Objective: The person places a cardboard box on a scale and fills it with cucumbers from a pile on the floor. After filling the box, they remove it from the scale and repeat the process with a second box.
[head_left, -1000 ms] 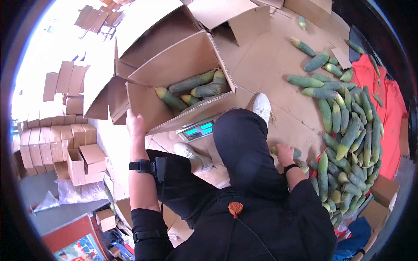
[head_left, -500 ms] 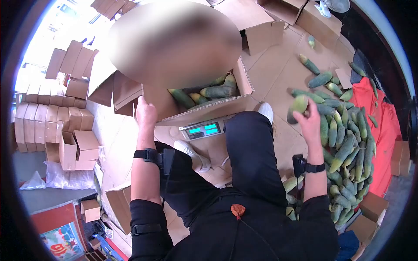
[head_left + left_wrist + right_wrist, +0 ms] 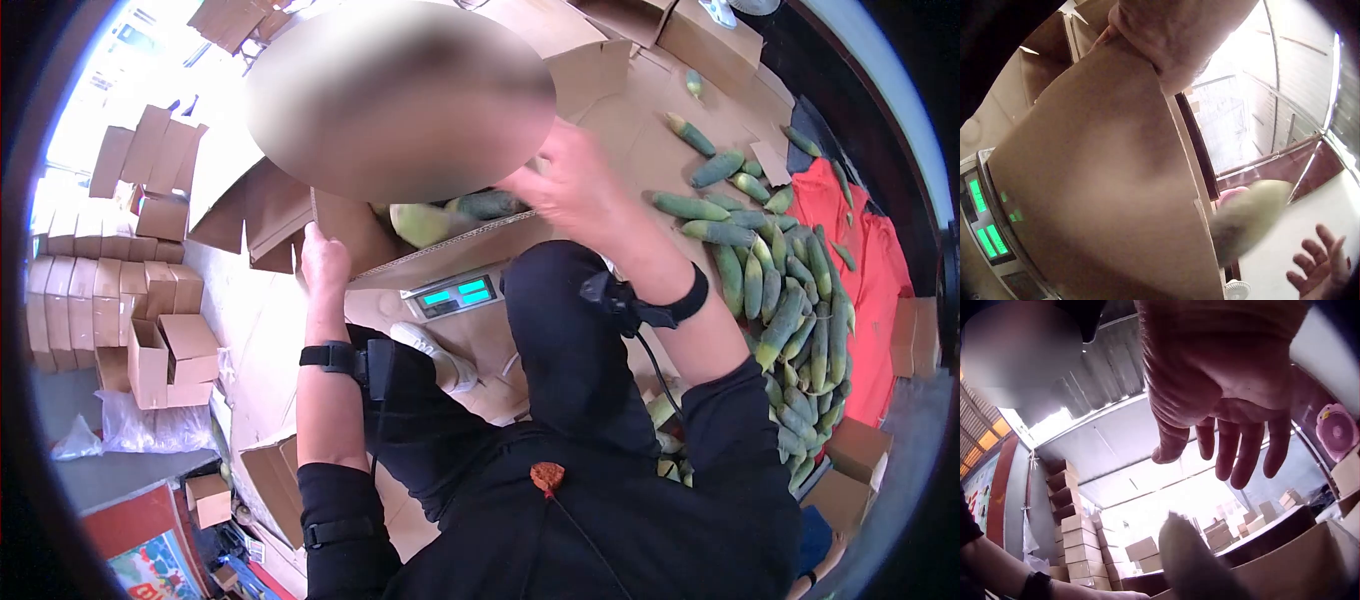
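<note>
A cardboard box (image 3: pixel 455 250) stands on a scale (image 3: pixel 455 297) with lit green displays. My left hand (image 3: pixel 325 262) grips the box's near left edge, its wrist crossing the edge in the left wrist view (image 3: pixel 1166 44). Above the box's near side is my right hand (image 3: pixel 578 185), partly behind a blurred patch. Its fingers are spread and empty in the right wrist view (image 3: pixel 1222 387). Apart from them, a pale green vegetable (image 3: pixel 1191 556) is at the box opening, blurred in the left wrist view (image 3: pixel 1250 219). Another long green vegetable (image 3: pixel 488 205) lies in the box.
A large pile of green vegetables (image 3: pixel 800 310) lies at the right, partly beside a red cloth (image 3: pixel 880 270). Stacked cartons (image 3: pixel 105 310) stand at the left. More open boxes (image 3: pixel 710 45) are at the top. A blurred oval covers much of the box's inside.
My right hand has picked up a vegetable beside the pile, carried it left to the box and let go of it. My left hand has stayed on the box edge.
</note>
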The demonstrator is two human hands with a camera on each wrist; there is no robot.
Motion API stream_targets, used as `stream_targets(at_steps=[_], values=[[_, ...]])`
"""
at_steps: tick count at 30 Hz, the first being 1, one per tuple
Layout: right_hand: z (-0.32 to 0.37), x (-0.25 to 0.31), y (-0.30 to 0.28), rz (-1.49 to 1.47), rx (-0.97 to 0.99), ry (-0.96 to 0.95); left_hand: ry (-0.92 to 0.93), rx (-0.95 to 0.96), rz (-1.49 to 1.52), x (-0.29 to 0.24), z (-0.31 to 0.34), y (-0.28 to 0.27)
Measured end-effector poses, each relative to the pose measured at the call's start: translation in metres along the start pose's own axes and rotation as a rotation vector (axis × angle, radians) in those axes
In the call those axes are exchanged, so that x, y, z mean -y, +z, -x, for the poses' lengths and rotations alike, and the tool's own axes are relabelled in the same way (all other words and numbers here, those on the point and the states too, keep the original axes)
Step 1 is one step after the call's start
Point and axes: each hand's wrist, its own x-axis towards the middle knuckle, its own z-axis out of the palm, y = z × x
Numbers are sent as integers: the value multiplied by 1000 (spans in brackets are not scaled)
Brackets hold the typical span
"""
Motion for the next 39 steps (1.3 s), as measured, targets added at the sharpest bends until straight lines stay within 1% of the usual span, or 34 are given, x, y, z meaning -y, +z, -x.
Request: stream_targets(at_steps=[1,2,3,4,5,6,7,8,10,11,12,13,15,17,18,20,21,23,24,26,27,28,30,31,32,33,34,35,36,37,38,39], values=[[11,-14,-7,-84,-12,96,-8,-4,-17,1,0,0],[24,-32,-14,-75,-70,157,-3,10,-20,9,-4,3],[40,-54,-22,-63,-131,224,24,-24,-32,23,-12,8],[61,-79,-31,-47,-158,334,56,-52,-42,32,-17,14],[86,-106,-42,-29,-188,450,68,-40,22,30,-17,13],[113,-130,-53,70,-216,535,81,-23,87,29,-15,13],[144,-153,-64,168,-242,624,106,-28,50,38,-21,17],[180,-179,-74,177,-261,665,132,-35,13,45,-26,22],[257,-220,-89,337,-287,900,98,-20,-37,37,-26,19],[290,-227,-92,336,-301,928,58,4,-95,26,-21,13],[322,-229,-92,419,-272,1103,76,16,-39,34,-24,15],[351,-231,-90,501,-238,1274,98,0,-72,38,-27,16],[410,-235,-77,571,-323,1374,131,-9,-109,49,-34,21],[462,-241,-60,565,-341,1521,120,-22,-107,62,-43,27],[465,-227,-54,560,-346,1532,130,-15,-111,56,-40,24],[457,-197,-42,581,-341,1781,49,4,-183,38,-29,16],[465,-196,-37,575,-343,1787,64,-24,-194,37,-27,16],[484,-201,-19,460,-396,1917,66,-22,-200,35,-26,15],[505,-210,-10,456,-397,1919,61,-22,-198,35,-26,15],[547,-228,5,13,-683,1909,44,-10,-183,33,-26,15],[485,-180,-9,-58,-740,2031,24,-1,-167,33,-27,15],[486,-180,-7,-63,-735,2022,22,-11,-166,33,-27,15],[489,-183,-6,-201,-511,2118,68,-6,-148,35,-27,16],[488,-181,-5,-214,-490,2073,110,-38,-159,34,-24,14],[487,-179,-5,-226,-466,2025,89,-50,-171,33,-22,15],[492,-184,-3,-186,-458,2030,96,-65,-121,43,-27,21],[493,-183,0,-244,-503,1918,104,-79,-72,43,-28,21],[493,-187,1,-190,-486,1880,100,-80,-84,45,-28,20],[487,-192,0,-135,-473,1842,97,-78,-95,33,-20,17],[479,-194,-7,-176,-387,1781,121,-77,-76,28,-17,14],[473,-201,-10,-174,-376,1768,104,-72,-69,23,-13,12],[468,-209,-13,-31,-362,1637,102,-68,-67,22,-12,12]])
